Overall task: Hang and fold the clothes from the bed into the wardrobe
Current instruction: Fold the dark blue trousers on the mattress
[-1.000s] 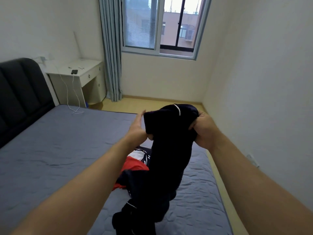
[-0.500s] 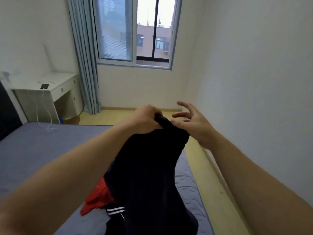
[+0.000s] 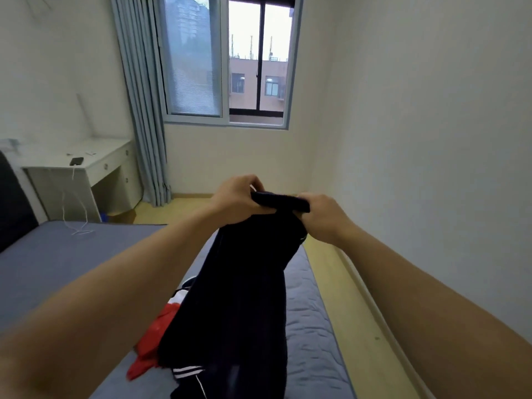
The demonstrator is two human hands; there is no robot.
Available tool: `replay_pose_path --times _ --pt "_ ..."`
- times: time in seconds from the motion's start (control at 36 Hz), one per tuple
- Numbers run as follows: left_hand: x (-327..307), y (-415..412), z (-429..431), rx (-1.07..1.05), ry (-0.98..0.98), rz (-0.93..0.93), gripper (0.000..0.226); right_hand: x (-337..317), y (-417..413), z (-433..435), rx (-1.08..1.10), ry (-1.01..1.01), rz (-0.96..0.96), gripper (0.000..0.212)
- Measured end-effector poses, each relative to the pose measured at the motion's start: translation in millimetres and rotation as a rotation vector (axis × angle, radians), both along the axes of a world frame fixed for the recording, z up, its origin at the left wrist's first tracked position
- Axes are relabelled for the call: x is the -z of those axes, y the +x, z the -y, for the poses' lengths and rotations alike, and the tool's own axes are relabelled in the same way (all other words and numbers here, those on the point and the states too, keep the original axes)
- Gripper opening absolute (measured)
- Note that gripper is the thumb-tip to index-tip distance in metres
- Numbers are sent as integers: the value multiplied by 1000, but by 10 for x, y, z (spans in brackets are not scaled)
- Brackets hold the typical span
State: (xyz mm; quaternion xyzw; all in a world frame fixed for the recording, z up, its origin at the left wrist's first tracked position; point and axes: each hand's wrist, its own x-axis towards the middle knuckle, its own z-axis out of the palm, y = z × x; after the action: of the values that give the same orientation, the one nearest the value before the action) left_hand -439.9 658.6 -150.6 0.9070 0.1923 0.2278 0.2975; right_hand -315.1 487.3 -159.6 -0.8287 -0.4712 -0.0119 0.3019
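- A person's left hand (image 3: 237,198) and right hand (image 3: 324,217), close together, each grip the top edge of a dark garment (image 3: 244,289) held up over the bed (image 3: 72,254).
- The cloth hangs down to the bed's right side, next to a red garment (image 3: 149,344) lying there.
- The step in hand looks like lifting and straightening; the next move likely calls for carrying it to the wardrobe, which is out of view.
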Motion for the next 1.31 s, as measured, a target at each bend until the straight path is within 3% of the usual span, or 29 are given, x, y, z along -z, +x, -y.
replay_pose_path --times 0.11,0.22,0.33,0.47,0.58,0.75,0.89,1.03,1.14,1.31 --pt "314 -80 -24 31 71 -189 57 -181 136 -3 51 142 -64 22" --pt "874 -233 -40 68 11 -291 21 -305 248 -7 100 304 -133 23" --pt "1254 -327 -167 -102 -125 -375 25 -385 414 61 156 424 -213 25" --pt "1074 -254 -415 -310 -356 -197 18 -378 583 160 209 366 -204 21" --pt "653 -133 -512 -444 -300 15 21 -360 685 223 304 387 -254 18" --pt "154 -51 -609 -483 -393 238 26 -376 734 276 363 384 -282 23" --pt "-22 -4 -588 -486 -516 263 34 -364 689 311 390 323 -293 29" --pt "-88 8 -559 -421 -465 230 38 -321 589 307 321 412 -666 30" --pt "-86 -6 -533 -461 -531 96 61 -301 535 306 272 429 -810 35" --pt "-79 6 -393 -309 -898 49 73 -307 420 260 201 386 -855 46"
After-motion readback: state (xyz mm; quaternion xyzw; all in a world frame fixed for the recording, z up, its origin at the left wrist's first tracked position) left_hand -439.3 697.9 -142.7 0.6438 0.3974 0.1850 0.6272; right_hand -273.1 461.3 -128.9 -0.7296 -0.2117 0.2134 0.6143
